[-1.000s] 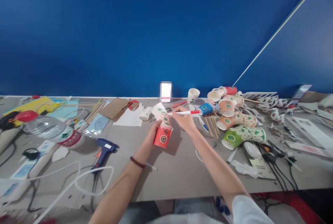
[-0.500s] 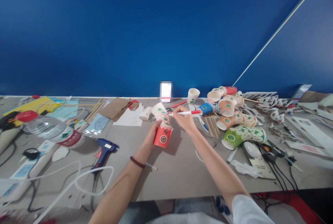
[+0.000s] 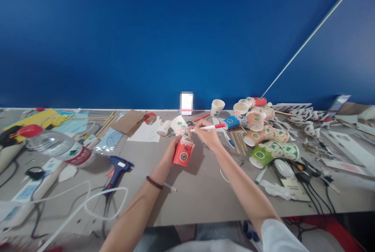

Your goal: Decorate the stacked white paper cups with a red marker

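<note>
My left hand is wrapped round a paper cup with a red lower part and red scallop lines, tilted above the table. Its upper end meets a white paper cup with green marks; whether the two are joined I cannot tell. In my right hand is a white marker with a red end, gripped like a pen. The marker's tip points left at the scalloped part of the red cup, touching or very close to it. Another white cup lies just behind on the left.
Several decorated paper cups lie at the right, beside wooden sticks. A white cup stands near the wall by a phone-like screen. Leftward are a blue glue gun, a large bottle and a power strip.
The red cup has shifted very slightly in my left hand. Both hands stay in nearly the same place, the marker still at the cup.
</note>
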### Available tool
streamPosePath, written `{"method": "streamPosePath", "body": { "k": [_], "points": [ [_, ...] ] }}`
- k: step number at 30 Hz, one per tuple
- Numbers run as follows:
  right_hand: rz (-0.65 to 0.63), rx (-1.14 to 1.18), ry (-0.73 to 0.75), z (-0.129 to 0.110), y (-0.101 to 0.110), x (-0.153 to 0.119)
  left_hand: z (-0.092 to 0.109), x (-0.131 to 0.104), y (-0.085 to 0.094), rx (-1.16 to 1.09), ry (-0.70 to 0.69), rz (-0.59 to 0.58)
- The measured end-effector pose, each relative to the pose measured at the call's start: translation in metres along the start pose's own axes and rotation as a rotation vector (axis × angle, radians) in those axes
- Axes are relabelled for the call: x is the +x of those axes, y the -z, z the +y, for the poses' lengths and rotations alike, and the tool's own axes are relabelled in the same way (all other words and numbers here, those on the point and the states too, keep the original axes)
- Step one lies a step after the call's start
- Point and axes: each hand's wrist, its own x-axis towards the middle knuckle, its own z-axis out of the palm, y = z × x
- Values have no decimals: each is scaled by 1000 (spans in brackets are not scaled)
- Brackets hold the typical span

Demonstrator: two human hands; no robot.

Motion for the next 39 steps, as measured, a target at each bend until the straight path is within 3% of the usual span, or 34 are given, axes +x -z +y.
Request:
{"method": "streamPosePath", "body": {
  "k": [21, 28, 39],
  "points": [
    [-11, 105, -54, -4, 0, 2, 1, -4, -4, 33, -41, 37],
    [-2, 103, -70, -3, 1, 3, -2, 4, 4, 34, -114, -32],
    [-29, 79, -58, 5, 2, 3, -2, 9, 7, 77, -95, 15]
  ]
}}
